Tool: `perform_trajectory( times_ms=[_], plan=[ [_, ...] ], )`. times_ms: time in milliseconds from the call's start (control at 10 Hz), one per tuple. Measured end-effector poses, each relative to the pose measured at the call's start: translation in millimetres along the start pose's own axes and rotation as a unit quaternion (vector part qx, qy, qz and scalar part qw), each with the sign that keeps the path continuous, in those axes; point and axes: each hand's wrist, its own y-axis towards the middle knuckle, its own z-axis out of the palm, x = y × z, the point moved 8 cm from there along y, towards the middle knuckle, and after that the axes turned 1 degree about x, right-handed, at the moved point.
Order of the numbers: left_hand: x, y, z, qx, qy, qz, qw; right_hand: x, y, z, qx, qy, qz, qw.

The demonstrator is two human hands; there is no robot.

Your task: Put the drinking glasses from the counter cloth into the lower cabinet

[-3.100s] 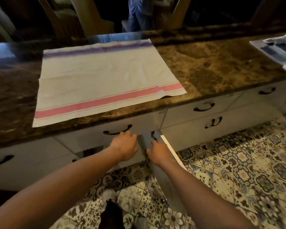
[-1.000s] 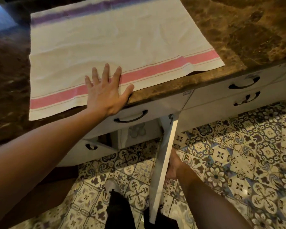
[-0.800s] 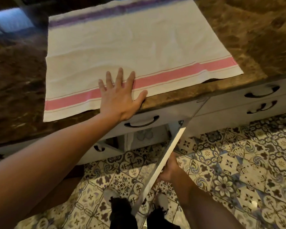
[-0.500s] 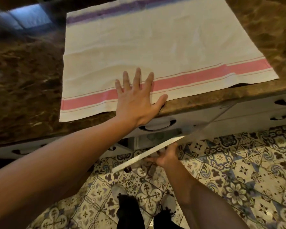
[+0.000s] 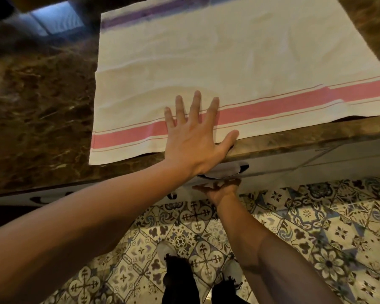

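Note:
The white counter cloth (image 5: 206,62), with a pink stripe near me and a purple stripe at the far end, lies flat on the brown marble counter (image 5: 42,106). No drinking glass shows on it or anywhere else in view. My left hand (image 5: 193,139) rests palm down with fingers spread on the cloth's near edge, thumb over the counter lip. My right hand (image 5: 219,190) reaches under the counter overhang against the lower cabinet front. Its fingers are hidden there. The cabinet door itself is out of sight beneath the overhang.
A white drawer front (image 5: 316,156) with a dark curved handle (image 5: 224,172) runs just below the counter lip. Patterned floor tiles (image 5: 316,227) spread below, with my dark-trousered legs (image 5: 178,277) standing on them.
The open cabinet door, held at its edge by my right hand, has swung in toward the cabinet and out of sight. My left hand stayed flat on the cloth. The view has tilted further down.

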Motion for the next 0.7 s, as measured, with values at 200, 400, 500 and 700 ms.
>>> perform_trajectory(
  times_ms=[200, 400, 500, 700],
  plan=[
    [-0.4, -0.8, 0.4, 0.000, -0.003, -0.001, 1.000, 4.0, -1.0, -2.5, -0.016, 0.012, 0.000, 1.000],
    [-2.8, -1.1, -1.1, -0.007, -0.007, 0.005, 1.000, 7.6, -5.1, -8.0, -0.016, 0.045, 0.018, 0.999],
    [-1.5, -2.3, 0.0, -0.007, -0.005, 0.008, 1.000, 10.3, -16.1, -17.1, -0.045, 0.052, 0.010, 0.998],
    [-7.0, -5.5, -9.0, -0.020, -0.020, 0.036, 0.999, 29.0, -62.2, -34.4, -0.083, -0.126, -0.020, 0.988]
  ],
)
